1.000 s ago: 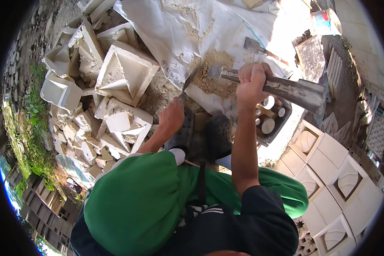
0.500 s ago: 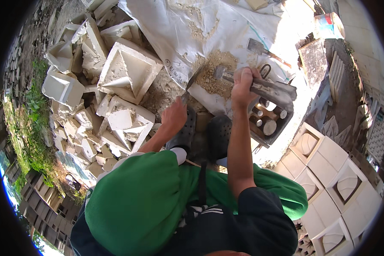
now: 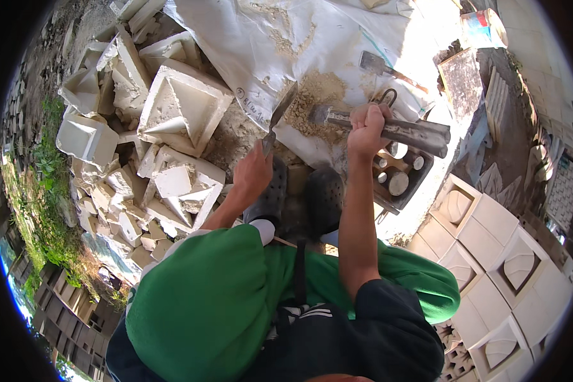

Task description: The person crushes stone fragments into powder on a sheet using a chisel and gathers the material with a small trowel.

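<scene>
Head view, looking down past green shorts and a dark shirt. A cylindrical container with red, blue and white bands stands at the upper right edge; handwriting marks the near hem of the white sheet spread on the ground, unread here. The setting is an outdoor yard in sun, with weeds along the left rim. The left hand is closed on the handle of a trowel whose blade points at a heap of sandy mix on the sheet. The right hand grips a grey metal scoop held level above a dark tray of round pieces. Broken white moulds crowd the left; whole cast blocks line the right; a second tool lies beyond.
</scene>
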`<state>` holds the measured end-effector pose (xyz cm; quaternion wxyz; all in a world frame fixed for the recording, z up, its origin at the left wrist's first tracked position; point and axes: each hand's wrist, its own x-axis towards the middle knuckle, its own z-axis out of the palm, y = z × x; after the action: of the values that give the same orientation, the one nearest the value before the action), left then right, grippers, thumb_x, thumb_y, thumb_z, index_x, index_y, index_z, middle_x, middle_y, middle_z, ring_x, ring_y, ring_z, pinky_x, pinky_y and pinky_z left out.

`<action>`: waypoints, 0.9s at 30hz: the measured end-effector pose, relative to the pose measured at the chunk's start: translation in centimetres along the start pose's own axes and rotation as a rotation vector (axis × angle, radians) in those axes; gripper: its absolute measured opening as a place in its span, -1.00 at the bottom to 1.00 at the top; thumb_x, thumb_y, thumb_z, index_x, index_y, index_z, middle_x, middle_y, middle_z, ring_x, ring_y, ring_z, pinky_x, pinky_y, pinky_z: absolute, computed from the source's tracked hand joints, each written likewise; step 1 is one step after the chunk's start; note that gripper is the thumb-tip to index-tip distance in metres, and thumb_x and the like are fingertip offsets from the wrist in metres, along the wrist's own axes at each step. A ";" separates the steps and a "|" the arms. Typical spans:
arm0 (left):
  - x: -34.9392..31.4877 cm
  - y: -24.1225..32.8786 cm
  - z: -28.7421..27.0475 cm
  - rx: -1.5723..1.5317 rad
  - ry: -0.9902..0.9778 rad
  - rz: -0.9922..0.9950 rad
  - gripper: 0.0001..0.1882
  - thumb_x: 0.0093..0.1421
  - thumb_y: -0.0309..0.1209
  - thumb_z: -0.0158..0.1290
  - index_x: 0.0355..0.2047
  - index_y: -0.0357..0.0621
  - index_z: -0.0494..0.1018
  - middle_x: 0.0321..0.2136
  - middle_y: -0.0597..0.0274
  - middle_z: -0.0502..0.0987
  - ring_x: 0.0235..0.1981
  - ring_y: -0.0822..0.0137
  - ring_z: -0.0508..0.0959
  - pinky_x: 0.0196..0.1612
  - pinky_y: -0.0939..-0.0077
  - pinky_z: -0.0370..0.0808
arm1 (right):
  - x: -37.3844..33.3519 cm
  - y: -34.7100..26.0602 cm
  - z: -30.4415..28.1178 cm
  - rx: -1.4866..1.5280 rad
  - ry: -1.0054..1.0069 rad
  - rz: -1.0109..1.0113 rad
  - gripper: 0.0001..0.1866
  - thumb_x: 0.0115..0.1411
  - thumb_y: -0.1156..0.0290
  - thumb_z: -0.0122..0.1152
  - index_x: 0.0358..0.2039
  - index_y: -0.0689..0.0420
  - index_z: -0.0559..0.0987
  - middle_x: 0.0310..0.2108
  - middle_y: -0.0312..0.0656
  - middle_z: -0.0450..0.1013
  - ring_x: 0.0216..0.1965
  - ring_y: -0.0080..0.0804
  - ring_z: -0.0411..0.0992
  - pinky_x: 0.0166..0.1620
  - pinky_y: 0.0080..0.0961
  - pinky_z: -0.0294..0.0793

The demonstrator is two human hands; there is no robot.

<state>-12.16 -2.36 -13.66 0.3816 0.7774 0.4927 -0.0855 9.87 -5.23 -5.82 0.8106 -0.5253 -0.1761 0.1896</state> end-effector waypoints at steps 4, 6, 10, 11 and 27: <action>-0.2 0.0 0.4 0.040 -0.065 0.012 -0.57 0.23 -0.20 -0.10 -0.04 -0.29 0.22 -0.37 -0.24 0.52 -0.37 -0.24 0.52 -0.25 -0.10 0.42 | 0.9 1.0 -0.5 -0.101 0.048 0.105 -0.69 0.08 0.50 -0.14 -0.74 0.04 0.08 -0.81 -0.38 0.00 -0.77 -0.59 -0.09 -0.65 -0.57 -0.01; 0.2 -0.4 0.7 0.027 -0.010 -0.002 -0.52 0.23 -0.21 -0.09 0.03 -0.31 0.20 -0.37 -0.25 0.52 -0.37 -0.22 0.53 -0.27 -0.07 0.44 | 2.1 -0.2 -0.6 -0.099 -0.016 0.100 -0.69 0.09 0.51 -0.14 -0.74 0.04 0.09 -0.81 -0.38 0.00 -0.78 -0.59 -0.09 -0.65 -0.58 -0.01; 0.2 -0.4 0.2 0.015 0.003 -0.011 -0.51 0.23 -0.19 -0.09 0.03 -0.31 0.20 -0.39 -0.25 0.52 -0.38 -0.22 0.53 -0.27 -0.07 0.44 | 1.0 -4.2 -1.9 -0.060 -0.057 0.002 -0.70 0.11 0.54 -0.12 -0.72 0.06 0.11 -0.79 -0.39 0.03 -0.76 -0.63 -0.04 -0.65 -0.61 -0.02; 0.3 -0.6 0.3 0.020 0.012 -0.012 -0.52 0.23 -0.19 -0.09 0.02 -0.32 0.21 -0.41 -0.25 0.52 -0.38 -0.22 0.53 -0.28 -0.06 0.44 | 0.7 -4.7 -2.1 -0.163 -0.022 -0.052 -0.69 0.09 0.53 -0.14 -0.74 0.06 0.08 -0.82 -0.37 0.00 -0.78 -0.60 -0.09 -0.66 -0.57 -0.04; -0.4 -0.6 -0.2 0.015 -0.036 -0.029 -0.51 0.23 -0.20 -0.10 0.01 -0.36 0.21 -0.41 -0.30 0.51 -0.33 -0.26 0.50 -0.23 -0.05 0.42 | -2.4 -1.0 -1.3 -0.321 0.011 -0.014 -0.76 0.14 0.52 -0.10 -0.66 0.13 0.23 -0.77 -0.38 0.13 -0.73 -0.68 0.05 -0.66 -0.67 0.02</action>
<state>-12.93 -2.34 -13.65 0.3832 0.7713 0.4963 -0.1091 8.55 -7.76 -5.58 0.7185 -0.6478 -0.2036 0.1505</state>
